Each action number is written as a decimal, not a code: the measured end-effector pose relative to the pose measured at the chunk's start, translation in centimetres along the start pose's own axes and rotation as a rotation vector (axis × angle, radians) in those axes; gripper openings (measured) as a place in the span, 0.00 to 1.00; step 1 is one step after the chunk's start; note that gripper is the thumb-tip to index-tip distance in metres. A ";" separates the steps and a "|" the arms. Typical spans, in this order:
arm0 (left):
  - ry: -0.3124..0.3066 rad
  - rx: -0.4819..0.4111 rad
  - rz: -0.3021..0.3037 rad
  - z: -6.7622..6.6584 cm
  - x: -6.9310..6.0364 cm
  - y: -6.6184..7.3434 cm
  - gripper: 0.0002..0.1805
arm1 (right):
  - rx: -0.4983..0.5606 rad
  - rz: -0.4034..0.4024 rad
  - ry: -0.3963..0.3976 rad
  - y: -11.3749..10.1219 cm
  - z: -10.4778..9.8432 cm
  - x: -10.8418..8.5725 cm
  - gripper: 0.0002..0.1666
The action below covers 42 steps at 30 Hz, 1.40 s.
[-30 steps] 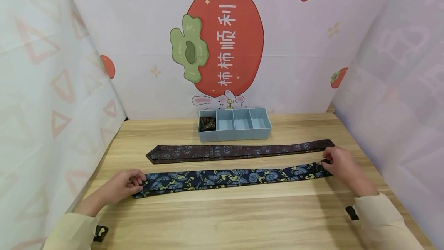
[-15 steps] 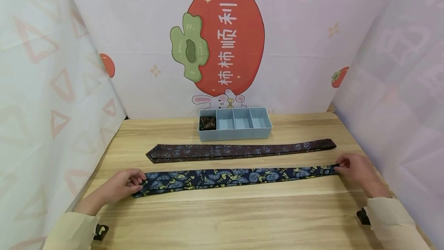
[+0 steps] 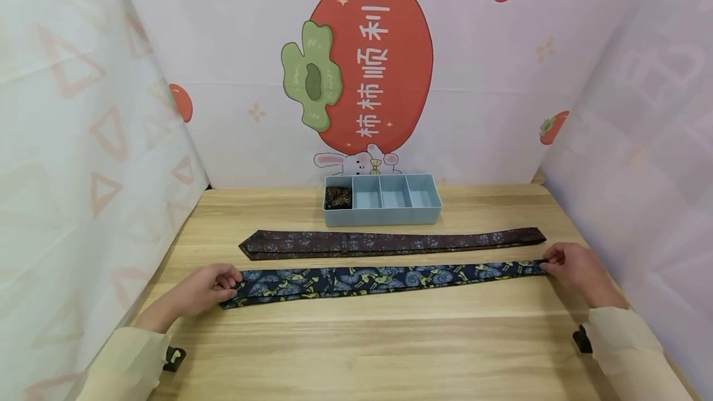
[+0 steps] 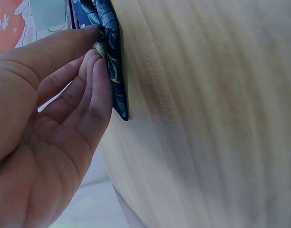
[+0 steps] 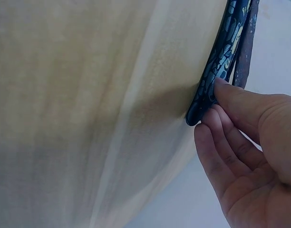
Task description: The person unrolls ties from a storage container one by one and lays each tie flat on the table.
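1. Head view: white cloth walls (image 3: 473, 116), lightly creased, surround the work, the back one printed with a big glossy orange-red fruit and lobed green leaf.
2. Below them spreads the bench (image 3: 356, 339), pale wood with streaky grain running side to side.
3. Across its middle, nearest the person, stretches the navy tie (image 3: 390, 278), a long woven taper patterned with blue shell-like swirls and yellow figures.
4. Just behind it, well within my sight, lies the maroon tie (image 3: 412, 242), dark with small bluish flowers, angular at its wide left end.
5. Further back sits the light-blue box (image 3: 384, 217), smooth, oblong, split into four compartments.
6. The hands work at opposite ends: the left hand (image 3: 203, 289) pinches the navy tie's broad end between thumb and fingers; the right hand (image 3: 576, 268) pinches its narrow end likewise.
7. Smallest, a dark patterned fabric bundle (image 3: 338, 197) fills the box's leftmost compartment.
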<state>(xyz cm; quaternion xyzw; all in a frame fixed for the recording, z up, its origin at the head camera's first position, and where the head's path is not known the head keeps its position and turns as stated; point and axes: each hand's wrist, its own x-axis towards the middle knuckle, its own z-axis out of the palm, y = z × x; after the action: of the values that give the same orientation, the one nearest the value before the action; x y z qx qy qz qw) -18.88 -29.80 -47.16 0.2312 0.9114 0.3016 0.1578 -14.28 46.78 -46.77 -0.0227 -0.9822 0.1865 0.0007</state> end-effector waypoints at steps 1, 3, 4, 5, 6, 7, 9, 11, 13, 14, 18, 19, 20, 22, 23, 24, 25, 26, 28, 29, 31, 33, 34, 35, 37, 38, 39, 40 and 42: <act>0.000 -0.005 -0.008 0.0 0.2 0.0 0.09 | 0.005 0.005 -0.006 0.1 0.0 0.1 0.08; 0.000 -0.015 -0.018 0.0 0.7 -0.2 0.09 | 0.007 0.012 -0.014 0.1 -0.1 0.3 0.08; 0.000 -0.019 -0.023 0.0 0.9 -0.3 0.09 | 0.008 0.018 -0.020 0.2 -0.1 0.4 0.08; 0.000 -0.021 -0.028 -0.1 1.1 -0.3 0.09 | 0.005 0.022 -0.022 0.3 -0.2 0.6 0.08; -0.001 -0.025 -0.033 -0.1 1.3 -0.3 0.09 | 0.003 0.025 -0.023 0.3 -0.1 0.7 0.08; 0.000 -0.025 -0.040 -0.2 1.5 -0.3 0.09 | 0.004 0.032 -0.026 0.3 -0.2 0.8 0.08; 0.002 -0.026 -0.051 -0.3 1.8 -0.3 0.09 | 0.005 0.037 -0.029 0.4 -0.2 1.1 0.08; 0.001 -0.019 -0.047 -0.5 2.2 -0.3 0.09 | 0.010 0.041 -0.030 0.5 -0.3 1.4 0.08; 0.000 -0.012 -0.042 -0.6 2.4 -0.2 0.09 | 0.017 0.044 -0.035 0.5 -0.3 1.5 0.08; -0.003 -0.008 -0.038 -0.7 2.5 -0.1 0.10 | 0.014 0.038 -0.035 0.5 -0.4 1.6 0.08; -0.020 0.037 -0.016 -1.1 2.9 0.4 0.09 | -0.012 0.008 -0.053 0.3 -0.9 1.8 0.08; -0.027 0.057 -0.012 -1.3 3.1 0.7 0.09 | -0.019 -0.004 -0.059 0.2 -1.1 1.9 0.07; -0.040 0.076 -0.005 -1.6 3.1 1.0 0.10 | -0.027 -0.016 -0.068 -0.1 -1.4 2.0 0.08; -0.075 0.114 0.001 -2.1 3.4 1.7 0.10 | -0.044 -0.030 -0.092 -0.7 -2.1 2.3 0.08; -0.095 0.132 0.004 -2.4 3.6 2.1 0.10 | -0.049 -0.036 -0.104 -1.2 -2.4 2.5 0.09; -0.115 0.147 -0.001 -2.7 3.8 2.5 0.11 | -0.054 -0.041 -0.115 -1.7 -2.8 2.7 0.09; -0.134 0.158 -0.005 -3.0 4.0 3.0 0.11 | -0.058 -0.043 -0.127 -2.4 -3.1 2.8 0.10; -0.148 0.171 -0.003 -3.4 4.3 3.5 0.12 | -0.065 -0.046 -0.138 -3.2 -3.4 3.1 0.11; -0.157 0.202 0.005 -4.1 5.3 4.6 0.13 | -0.093 -0.068 -0.147 -5.0 -3.9 3.7 0.12; -0.154 0.212 0.012 -4.4 5.8 5.2 0.14 | -0.110 -0.083 -0.147 -6.1 -4.2 4.0 0.14; -0.135 0.240 0.028 -5.0 7.1 6.5 0.18 | -0.145 -0.120 -0.148 -8.5 -4.5 4.8 0.17; -0.111 0.255 0.035 -5.3 8.5 7.5 0.23 | -0.179 -0.164 -0.153 -11.2 -4.7 5.6 0.20; -0.093 0.260 0.032 -5.3 9.2 8.0 0.26 | -0.191 -0.194 -0.151 -12.4 -4.7 6.1 0.22; -0.075 0.278 0.033 -5.3 9.9 8.5 0.30 | -0.185 -0.212 -0.160 -13.8 -4.6 6.5 0.24; -0.038 0.315 0.022 -5.1 11.4 9.3 0.39 | -0.173 -0.265 -0.164 -16.4 -4.4 7.5 0.25; -0.021 0.330 0.013 -4.8 12.2 9.6 0.43 | -0.168 -0.290 -0.159 -17.7 -4.1 7.9 0.26; -0.003 0.346 0.008 -4.5 12.9 9.8 0.48 | -0.159 -0.320 -0.152 -19.0 -3.9 8.4 0.26; 0.013 0.355 0.001 -4.2 13.7 10.0 0.51 | -0.154 -0.353 -0.145 -20.3 -3.6 8.8 0.26; 0.039 0.357 -0.001 -3.3 15.2 10.4 0.57 | -0.150 -0.403 -0.138 -22.9 -3.0 9.7 0.27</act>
<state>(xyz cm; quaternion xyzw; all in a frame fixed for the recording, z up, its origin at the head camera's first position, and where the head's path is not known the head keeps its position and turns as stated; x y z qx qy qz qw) -29.72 -16.16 -40.36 0.2493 0.9535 0.1392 0.0964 -24.94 27.05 -35.68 0.1867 -0.9758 0.1100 -0.0307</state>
